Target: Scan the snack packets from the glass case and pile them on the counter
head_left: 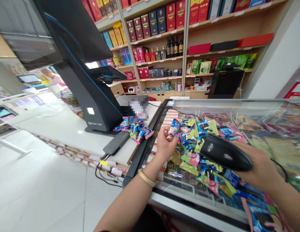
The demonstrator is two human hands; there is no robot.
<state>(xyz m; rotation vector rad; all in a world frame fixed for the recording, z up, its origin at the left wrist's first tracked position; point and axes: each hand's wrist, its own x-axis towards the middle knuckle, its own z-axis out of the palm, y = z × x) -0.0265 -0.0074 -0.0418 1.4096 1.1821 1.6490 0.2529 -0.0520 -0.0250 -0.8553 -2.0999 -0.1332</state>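
Between the thumb and fingers of my left hand [167, 141] is a small blue snack packet [174, 127], raised over the glass top of a display case [179, 188]. My right hand [258, 166] is closed around a black handheld barcode scanner [227, 153], whose head points left toward the packet. Under and around the scanner lies a loose pile of blue, green and pink snack packets [190, 158]. The scanner partly covers the pile, and the fingers of my right hand are partly hidden behind it.
On the white counter to the left stands a black register terminal [91, 96]. A second heap of packets [137, 129] and a grey flat box [117, 141] lie by its base. Shelves [161, 33] with boxes and bottles line the back. A person [54, 77] is at far left.
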